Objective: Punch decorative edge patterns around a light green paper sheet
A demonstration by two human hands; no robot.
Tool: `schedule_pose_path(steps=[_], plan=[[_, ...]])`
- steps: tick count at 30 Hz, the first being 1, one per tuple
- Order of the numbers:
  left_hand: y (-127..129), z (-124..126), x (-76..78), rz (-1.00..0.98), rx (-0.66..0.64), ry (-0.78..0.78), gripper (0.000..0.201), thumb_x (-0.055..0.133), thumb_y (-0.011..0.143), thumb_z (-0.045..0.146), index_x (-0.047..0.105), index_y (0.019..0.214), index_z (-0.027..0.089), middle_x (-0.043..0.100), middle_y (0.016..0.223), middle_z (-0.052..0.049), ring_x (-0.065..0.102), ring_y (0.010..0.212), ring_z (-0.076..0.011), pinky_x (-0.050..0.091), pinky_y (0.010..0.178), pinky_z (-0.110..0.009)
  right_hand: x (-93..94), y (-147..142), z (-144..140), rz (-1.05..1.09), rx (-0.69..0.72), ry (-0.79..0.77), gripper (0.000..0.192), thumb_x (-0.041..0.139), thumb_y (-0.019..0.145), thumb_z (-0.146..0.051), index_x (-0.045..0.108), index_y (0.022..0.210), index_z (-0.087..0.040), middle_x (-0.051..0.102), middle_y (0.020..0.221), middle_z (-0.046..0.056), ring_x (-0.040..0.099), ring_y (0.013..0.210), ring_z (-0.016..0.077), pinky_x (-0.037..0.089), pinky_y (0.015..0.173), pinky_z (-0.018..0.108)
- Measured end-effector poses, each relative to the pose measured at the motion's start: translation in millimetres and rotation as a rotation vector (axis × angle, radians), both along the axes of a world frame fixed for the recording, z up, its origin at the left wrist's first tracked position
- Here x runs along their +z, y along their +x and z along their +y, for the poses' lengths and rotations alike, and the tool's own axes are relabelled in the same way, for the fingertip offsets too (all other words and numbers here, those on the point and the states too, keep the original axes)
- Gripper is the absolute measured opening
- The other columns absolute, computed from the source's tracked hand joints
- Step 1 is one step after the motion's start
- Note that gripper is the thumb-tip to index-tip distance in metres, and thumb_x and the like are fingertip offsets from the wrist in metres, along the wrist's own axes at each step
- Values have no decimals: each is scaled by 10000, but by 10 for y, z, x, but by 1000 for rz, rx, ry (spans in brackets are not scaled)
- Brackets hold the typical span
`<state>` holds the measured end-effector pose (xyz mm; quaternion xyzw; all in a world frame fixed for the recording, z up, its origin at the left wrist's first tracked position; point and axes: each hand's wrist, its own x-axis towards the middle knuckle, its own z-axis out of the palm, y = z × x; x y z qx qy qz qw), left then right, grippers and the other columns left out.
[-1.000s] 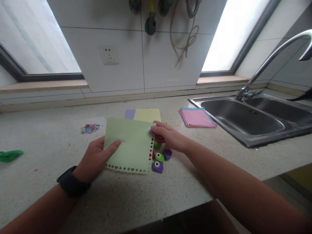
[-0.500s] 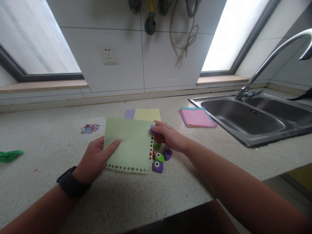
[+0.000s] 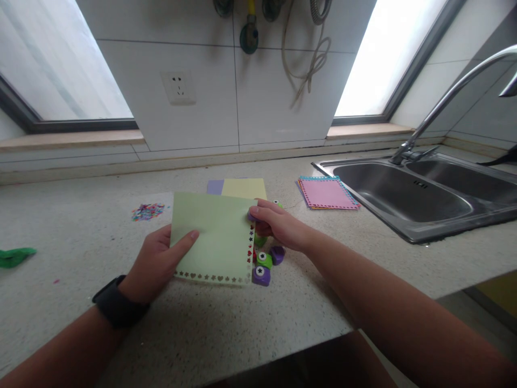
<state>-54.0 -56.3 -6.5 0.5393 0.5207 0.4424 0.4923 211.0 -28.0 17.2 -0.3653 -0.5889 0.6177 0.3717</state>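
Note:
A pale green sheet of paper [image 3: 214, 231] is held up off the counter, with small star and heart holes along its bottom edge and up its right edge. My left hand [image 3: 161, 258] grips its left side, thumb on the front and fingers behind. On the upper right edge sits a purple craft punch [image 3: 252, 214], pinched in my right hand [image 3: 278, 223] with the thumb on top. Just right of the sheet lie a green craft punch [image 3: 264, 260] and two purple ones [image 3: 262, 276]. More punches are partly hidden behind the sheet and my right hand.
Behind the sheet lie yellow paper [image 3: 246, 187] and purple paper [image 3: 215, 187]. Pink punched paper [image 3: 328, 194] tops a stack beside the steel sink [image 3: 407, 226]. Colourful confetti [image 3: 147, 212] is heaped at left, and a green item [image 3: 16, 257] lies at far left.
Both hands keep the same holds on the sheet and the punch. The view has shifted very slightly; nothing else has visibly moved.

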Motion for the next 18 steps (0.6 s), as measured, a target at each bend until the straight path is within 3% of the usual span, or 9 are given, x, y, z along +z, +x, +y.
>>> schedule_pose_path(steps=[18], plan=[[5,-19,27,23,16,-24,356,742,759,469,691,1002,215,776,915,-62,735,738,-261,609,626,-349,53,-21,-32,-21,-9,1,278,549,894,-421,410,768,-216,414,642,-39,347,541,107,248,506,283]])
